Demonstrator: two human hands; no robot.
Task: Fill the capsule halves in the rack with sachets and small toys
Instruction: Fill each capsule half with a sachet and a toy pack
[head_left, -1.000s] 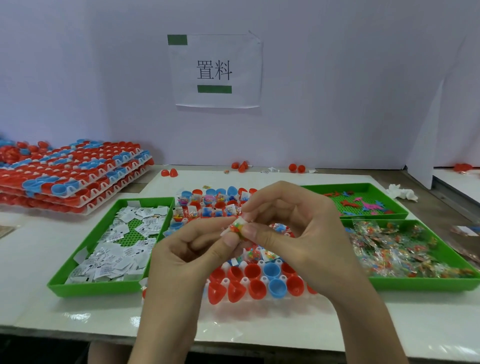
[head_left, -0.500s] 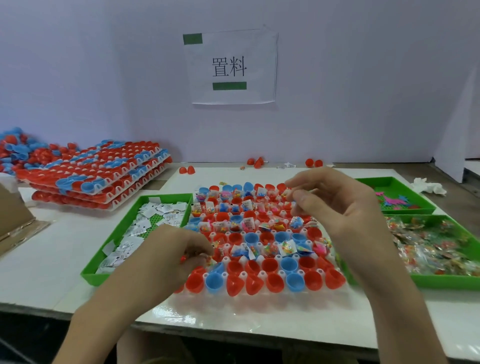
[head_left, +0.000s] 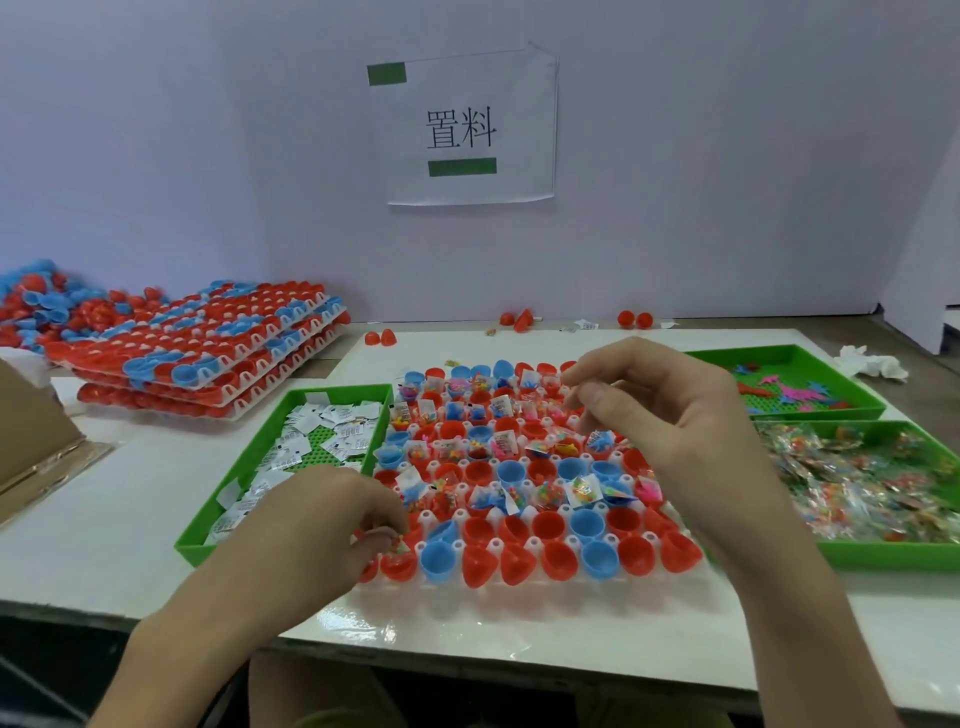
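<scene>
Racks of red and blue capsule halves sit stacked (head_left: 197, 358) at the far left of the worktop (head_left: 104, 519), and next to them a green tray (head_left: 236, 467) holds loose white sachets (head_left: 337, 431). Just right of that tray's near end, the left hand (head_left: 322, 530) hangs over the near-left corner of the working rack (head_left: 531, 543), with its fingers curled and pinching a small coloured packet (head_left: 398, 544). That packet sits directly above the mouth of a red capsule half (head_left: 400, 567) in the front row, almost touching it, so the drop looks like a short straight release downward from the left hand, which is much the nearer of the two. The rack's rows run left to right across the person. The far rows already carry sachets and toys, while the two near rows (head_left: 550, 545) stretching right from the left hand look mostly empty. The right hand (head_left: 670, 415) hovers above the rack's right-hand middle, well apart from the front-left corner, with thumb and forefinger drawn together. I cannot tell whether it holds anything. It is the nearer hand to the supplies on the right, a green tray (head_left: 883, 561) of clear toy packets (head_left: 857, 483) and behind it a second green tray (head_left: 815, 413) of loose pink, red and blue toys (head_left: 795, 389).
</scene>
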